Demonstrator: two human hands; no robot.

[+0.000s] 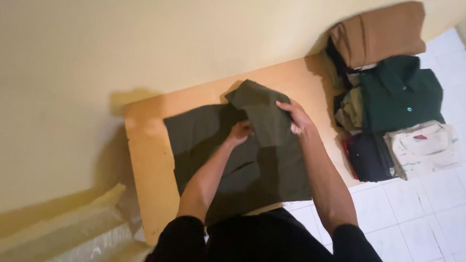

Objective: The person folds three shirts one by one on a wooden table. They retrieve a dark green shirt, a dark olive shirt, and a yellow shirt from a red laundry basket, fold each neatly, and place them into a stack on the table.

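Observation:
A dark olive green garment lies spread on a low wooden board set against the wall. My right hand grips a folded-over flap of the garment, lifted toward the middle. My left hand presses on the cloth just under that flap, its fingers partly hidden by the fabric. Both forearms reach out from black sleeves at the bottom of the view.
A pile of folded clothes stands at the right: a brown piece on top, a dark green shirt, a cream one, a dark one. White floor tiles lie at the lower right. Crumpled plastic is at the lower left.

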